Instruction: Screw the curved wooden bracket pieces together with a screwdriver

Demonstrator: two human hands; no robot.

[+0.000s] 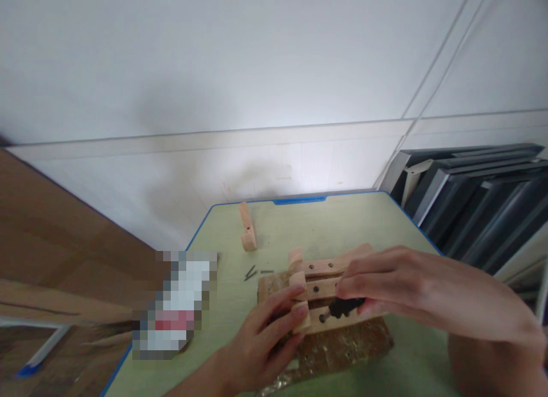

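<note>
Several light wooden bars [319, 278] with dark screw holes lie side by side on a brown board [342, 345] on the pale green table [299, 220]. My left hand [265, 343] rests on the left ends of the bars, fingers curled against them. My right hand [398, 286] comes in from the right and pinches a small black screwdriver [342, 308], whose tip sits at a hole in the nearest bar.
A separate wooden piece [247, 227] lies near the table's far edge. A few dark screws [254, 271] lie left of the bars. A blurred-out object [177, 306] sits at the table's left edge. Dark frames [479, 209] lean against the wall at right.
</note>
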